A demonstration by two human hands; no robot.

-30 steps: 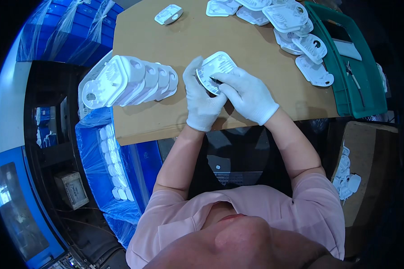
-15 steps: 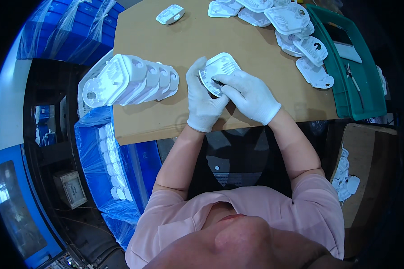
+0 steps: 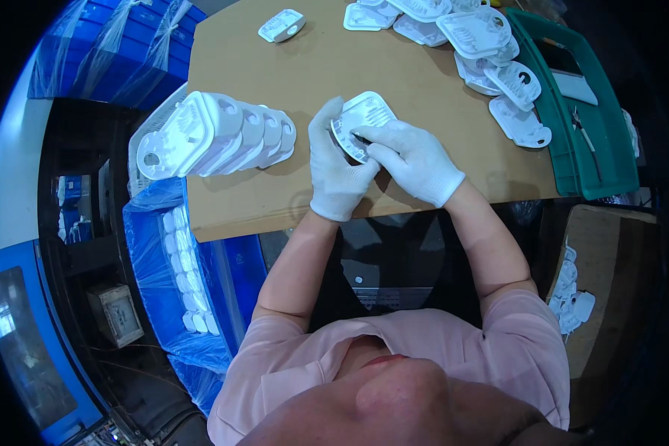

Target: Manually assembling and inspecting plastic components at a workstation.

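My gloved left hand (image 3: 336, 167) is closed round the edge of a white moulded plastic cover (image 3: 367, 111), its ribbed hollow side facing up. The cover is held tilted above the near part of the cardboard-topped table (image 3: 275, 212). My right hand (image 3: 415, 157), gloved too, bends over the cover's near right side with its fingers pinched. A small dark tip (image 3: 361, 139) shows at those fingertips, against the inside of the cover; most of what they grip is hidden. To the left, a row of nested white covers (image 3: 230, 130) leans together on the table.
Loose white covers (image 3: 474, 31) are heaped at the back right, beside a green tray (image 3: 572, 175) holding cutting pliers (image 3: 583, 128). One white piece (image 3: 282, 25) lies at the far left. A blue lined crate (image 3: 152, 256) with packed white parts stands below the table's left edge.
The cover and both hands have barely shifted, the cover dipping very slightly toward me. The grips stay the same.
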